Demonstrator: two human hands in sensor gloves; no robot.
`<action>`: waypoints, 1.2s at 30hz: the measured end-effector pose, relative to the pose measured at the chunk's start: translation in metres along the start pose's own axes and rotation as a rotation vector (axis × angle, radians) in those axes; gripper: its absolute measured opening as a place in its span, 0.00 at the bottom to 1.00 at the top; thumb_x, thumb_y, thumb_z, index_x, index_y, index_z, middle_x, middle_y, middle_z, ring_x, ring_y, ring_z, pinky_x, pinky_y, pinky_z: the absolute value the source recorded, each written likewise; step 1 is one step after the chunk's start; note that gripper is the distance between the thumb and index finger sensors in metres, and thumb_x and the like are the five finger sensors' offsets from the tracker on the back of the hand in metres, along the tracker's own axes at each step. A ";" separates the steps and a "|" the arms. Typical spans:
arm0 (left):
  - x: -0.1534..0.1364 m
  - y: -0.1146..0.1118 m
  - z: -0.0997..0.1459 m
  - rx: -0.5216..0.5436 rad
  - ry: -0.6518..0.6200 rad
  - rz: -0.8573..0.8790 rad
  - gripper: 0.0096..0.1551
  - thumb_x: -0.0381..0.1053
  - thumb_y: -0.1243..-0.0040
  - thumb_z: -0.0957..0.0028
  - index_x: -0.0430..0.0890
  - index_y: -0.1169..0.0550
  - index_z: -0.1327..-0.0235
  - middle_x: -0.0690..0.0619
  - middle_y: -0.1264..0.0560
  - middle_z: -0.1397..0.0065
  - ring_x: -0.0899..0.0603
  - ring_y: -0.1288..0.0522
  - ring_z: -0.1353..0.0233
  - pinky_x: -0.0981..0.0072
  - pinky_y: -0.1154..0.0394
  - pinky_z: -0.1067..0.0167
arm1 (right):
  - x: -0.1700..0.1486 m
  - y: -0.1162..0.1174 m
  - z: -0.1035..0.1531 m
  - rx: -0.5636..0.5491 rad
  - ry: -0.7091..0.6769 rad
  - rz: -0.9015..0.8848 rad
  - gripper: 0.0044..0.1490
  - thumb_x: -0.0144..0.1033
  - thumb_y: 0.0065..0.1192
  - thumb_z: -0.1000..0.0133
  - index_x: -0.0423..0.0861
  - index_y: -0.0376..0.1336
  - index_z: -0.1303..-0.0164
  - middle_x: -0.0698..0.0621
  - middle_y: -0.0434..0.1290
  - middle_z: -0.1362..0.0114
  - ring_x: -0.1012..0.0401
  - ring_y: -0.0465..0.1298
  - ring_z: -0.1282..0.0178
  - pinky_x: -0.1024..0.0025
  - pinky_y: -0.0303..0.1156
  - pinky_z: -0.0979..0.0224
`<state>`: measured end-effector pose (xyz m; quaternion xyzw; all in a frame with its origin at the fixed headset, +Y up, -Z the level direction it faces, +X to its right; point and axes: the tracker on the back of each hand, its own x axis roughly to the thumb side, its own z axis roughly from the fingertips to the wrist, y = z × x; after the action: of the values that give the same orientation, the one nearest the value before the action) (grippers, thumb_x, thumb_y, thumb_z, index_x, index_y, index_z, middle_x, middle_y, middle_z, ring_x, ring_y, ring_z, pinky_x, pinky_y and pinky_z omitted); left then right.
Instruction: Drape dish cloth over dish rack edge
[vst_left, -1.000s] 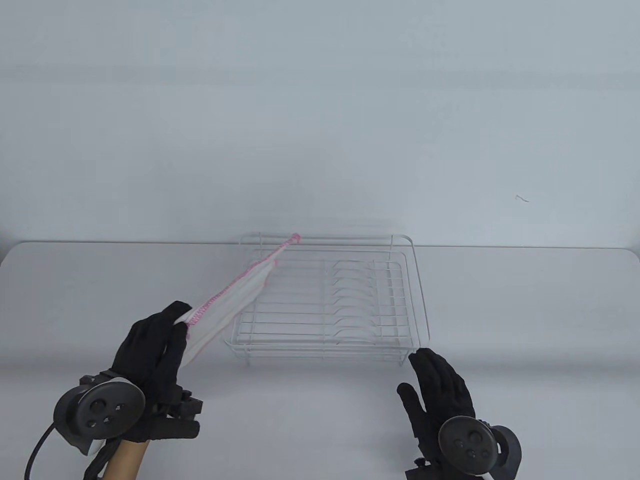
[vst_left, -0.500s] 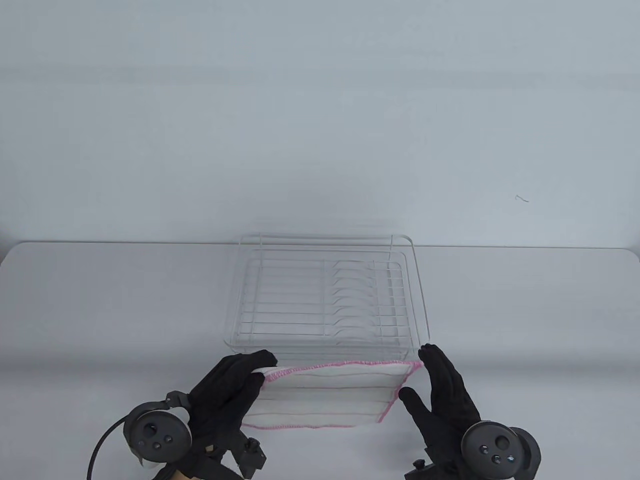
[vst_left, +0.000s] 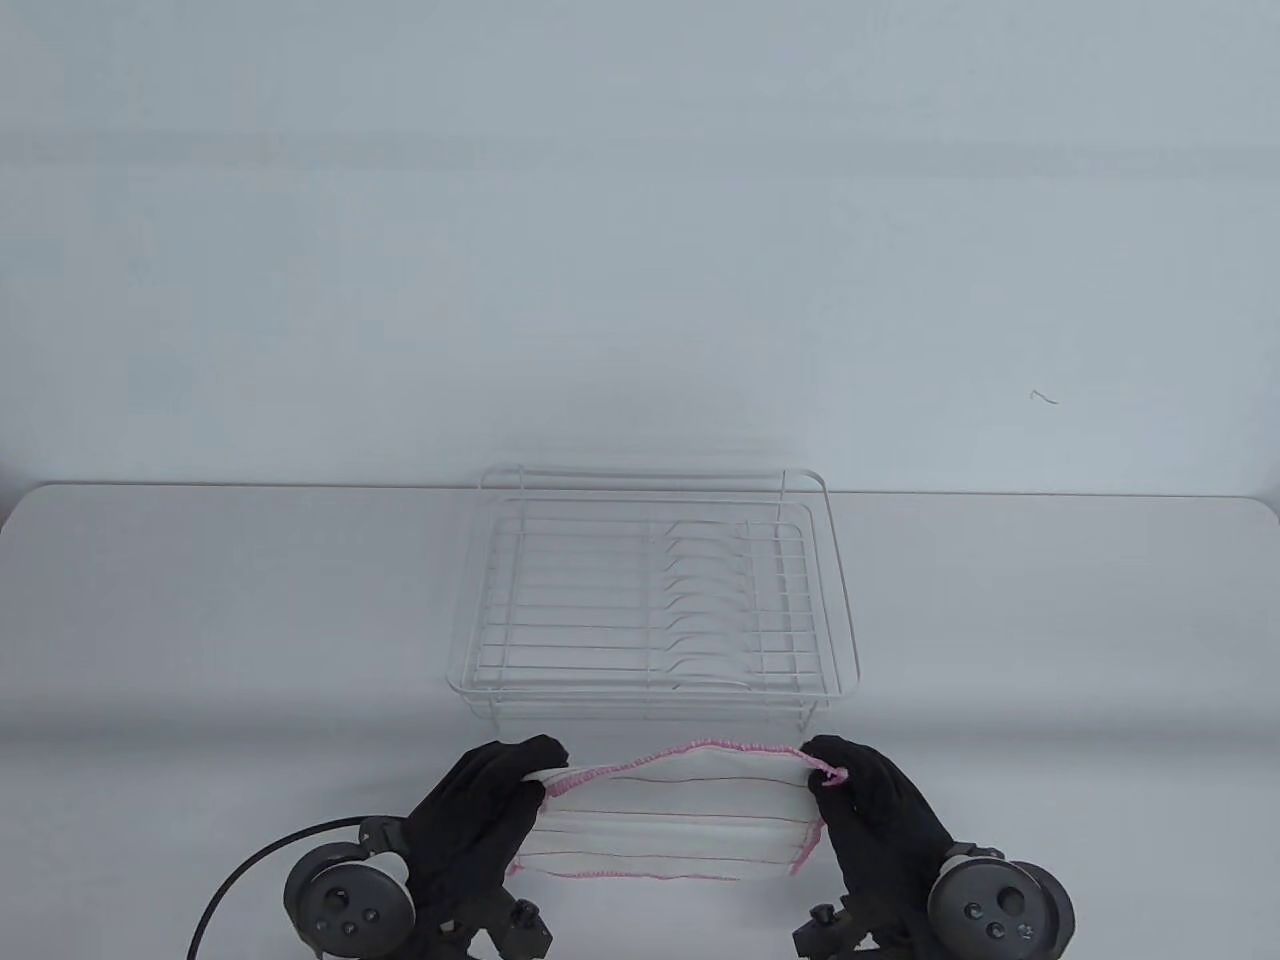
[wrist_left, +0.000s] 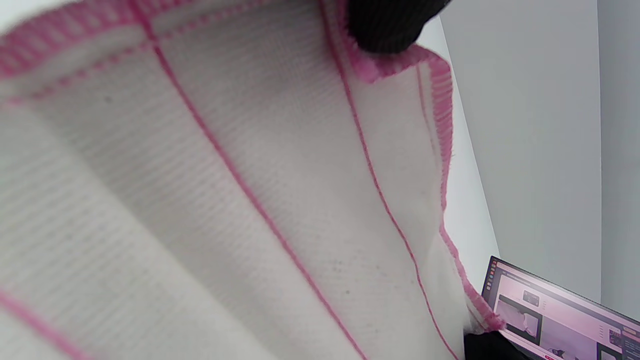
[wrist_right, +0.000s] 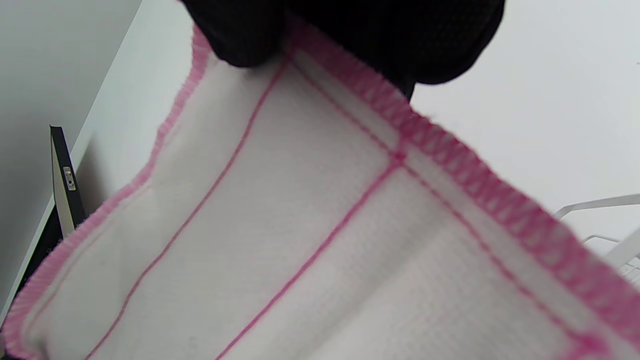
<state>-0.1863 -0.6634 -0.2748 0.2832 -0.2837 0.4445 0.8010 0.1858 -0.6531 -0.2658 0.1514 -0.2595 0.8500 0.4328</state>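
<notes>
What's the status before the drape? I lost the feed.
Left hand and right hand each grip a top corner of the dish cloth. Cloth spread, short of dish rack. Nothing between.

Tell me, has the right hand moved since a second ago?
Yes. The right hand shifted left along the rack's near edge and now grips the cloth's right corner.

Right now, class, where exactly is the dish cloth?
In the table view the dish cloth hangs stretched between the left hand and right hand, just in front of the dish rack, not touching it.
</notes>
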 end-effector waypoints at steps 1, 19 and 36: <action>0.000 0.000 -0.001 -0.012 0.004 0.004 0.22 0.48 0.49 0.37 0.44 0.23 0.33 0.40 0.19 0.39 0.37 0.20 0.40 0.34 0.30 0.37 | 0.000 0.000 0.000 -0.001 0.001 0.003 0.22 0.41 0.52 0.35 0.49 0.62 0.33 0.50 0.74 0.34 0.60 0.78 0.41 0.58 0.71 0.33; -0.037 -0.011 -0.122 -0.470 0.210 -0.702 0.21 0.50 0.46 0.38 0.42 0.20 0.40 0.40 0.16 0.46 0.37 0.18 0.45 0.35 0.29 0.38 | -0.008 0.032 -0.113 0.234 0.243 0.408 0.22 0.44 0.53 0.34 0.47 0.65 0.34 0.48 0.76 0.37 0.57 0.79 0.45 0.58 0.72 0.38; -0.144 -0.089 -0.161 -0.621 0.409 -0.846 0.21 0.51 0.46 0.38 0.43 0.18 0.41 0.40 0.16 0.42 0.35 0.19 0.41 0.29 0.36 0.33 | -0.099 0.117 -0.186 0.485 0.527 0.649 0.22 0.42 0.55 0.34 0.45 0.67 0.35 0.44 0.78 0.39 0.54 0.80 0.46 0.57 0.71 0.39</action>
<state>-0.1403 -0.6690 -0.5035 0.0314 -0.1020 0.0260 0.9939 0.1415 -0.6689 -0.5021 -0.0614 0.0310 0.9865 0.1483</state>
